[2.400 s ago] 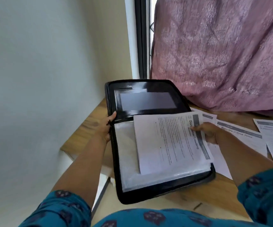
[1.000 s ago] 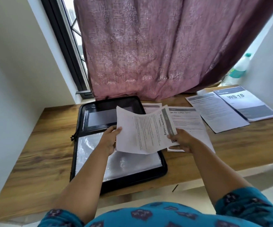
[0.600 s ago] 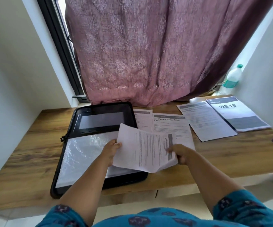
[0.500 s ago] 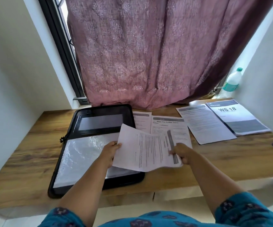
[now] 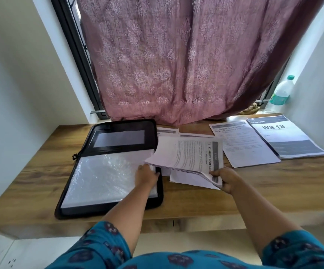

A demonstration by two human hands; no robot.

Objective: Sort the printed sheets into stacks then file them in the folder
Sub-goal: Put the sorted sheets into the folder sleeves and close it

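step: filing | Dishwasher stack (image 5: 188, 154) pinched at near corner by R hand (image 5: 223, 178), held over desk (image 5: 273, 183) beside open folder (image 5: 106, 171) | L hand (image 5: 146, 176) under stack edge, grip can't be told, prob. to steady for sleeve insert

The far-right booklet (image 5: 287, 138) reads "WS 18" in large type under a dark header band, "LIVING ROOM". The sheet beside it (image 5: 244, 144) is headed "Charging Small Items and Returning Them to Place", partly blurred. The held sheet (image 5: 192, 154) reads "Dishwasher Lo…", subtitle "Worksheet". Other print is illegible.
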